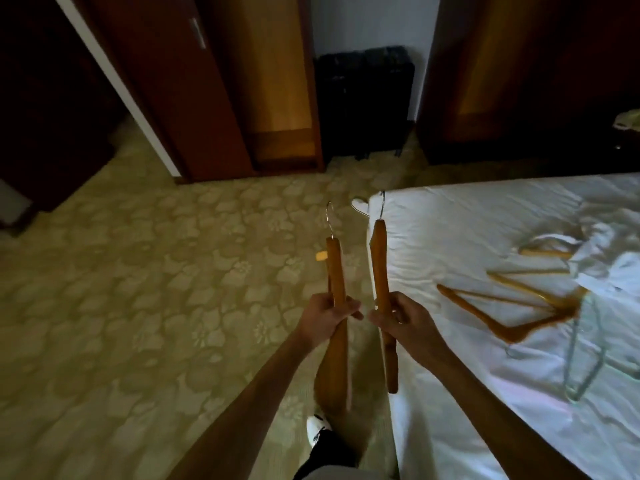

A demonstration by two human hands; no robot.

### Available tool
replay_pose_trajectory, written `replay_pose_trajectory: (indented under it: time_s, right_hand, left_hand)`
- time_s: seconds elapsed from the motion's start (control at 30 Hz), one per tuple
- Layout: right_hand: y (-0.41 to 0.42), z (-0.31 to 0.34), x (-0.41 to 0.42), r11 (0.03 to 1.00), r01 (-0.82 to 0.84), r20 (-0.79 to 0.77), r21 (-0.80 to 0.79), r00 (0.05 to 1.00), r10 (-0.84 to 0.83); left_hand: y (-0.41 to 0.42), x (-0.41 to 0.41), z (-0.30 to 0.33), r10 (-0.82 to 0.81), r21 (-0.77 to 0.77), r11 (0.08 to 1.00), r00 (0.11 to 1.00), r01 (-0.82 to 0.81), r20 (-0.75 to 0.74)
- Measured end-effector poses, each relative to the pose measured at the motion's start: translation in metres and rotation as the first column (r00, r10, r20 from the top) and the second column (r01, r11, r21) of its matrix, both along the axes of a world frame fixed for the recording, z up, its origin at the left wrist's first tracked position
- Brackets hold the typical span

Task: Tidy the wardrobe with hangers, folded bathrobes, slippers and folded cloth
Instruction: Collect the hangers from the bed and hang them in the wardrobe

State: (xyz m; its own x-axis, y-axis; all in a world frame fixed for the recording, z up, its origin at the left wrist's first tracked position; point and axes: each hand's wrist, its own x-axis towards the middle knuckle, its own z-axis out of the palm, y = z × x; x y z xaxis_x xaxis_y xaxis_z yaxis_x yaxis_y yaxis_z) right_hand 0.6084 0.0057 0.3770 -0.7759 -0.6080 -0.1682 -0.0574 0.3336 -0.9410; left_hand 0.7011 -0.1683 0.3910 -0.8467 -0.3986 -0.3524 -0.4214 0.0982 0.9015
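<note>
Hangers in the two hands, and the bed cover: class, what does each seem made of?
Hanger in the left hand, hanger in the right hand: apparently wood, orange-brown, smooth, each with a thin shiny hook, probably metal. Bed cover: white cloth, judging by its soft creases.

Both hands, left (327,315) and right (403,318), fisted (arms outstretched), side by side

left hand (327,315) grips wooden hanger (335,271), hook up | right hand (403,322) grips second wooden hanger (379,268), hook up, just beside the first, over the bed's left edge | bed (467,220): loose wooden hangers (512,306) and white cloth (609,265) toward its right edge | open wardrobe (277,81) beyond patterned carpet (138,271)
</note>
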Motion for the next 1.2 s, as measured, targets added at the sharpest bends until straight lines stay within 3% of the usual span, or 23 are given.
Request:
replay_pose_trajectory:
  time_s: [0.27,0.63,0.83,1.2]
  right_hand:
    - [-0.171,0.034,-0.015,0.989,-0.139,-0.031,-0.052,0.990,0.137]
    - [-0.337,0.062,-0.050,0.970,-0.235,-0.087,-0.067,0.970,0.229]
    - [-0.431,0.060,-0.108,0.970,-0.235,-0.116,-0.062,0.967,0.227]
    - [-0.654,0.079,-0.259,0.983,-0.142,-0.114,-0.119,0.985,0.129]
  left_hand:
    - [-0.167,0.001,0.045,0.102,-0.043,0.993,0.992,-0.106,-0.076]
    - [-0.319,-0.028,0.059,0.147,-0.057,0.986,0.983,-0.154,-0.111]
    - [-0.409,-0.086,0.056,0.115,-0.047,0.991,0.983,-0.123,-0.143]
    - [-0.644,-0.242,0.086,0.030,-0.219,0.974,0.989,-0.061,-0.145]
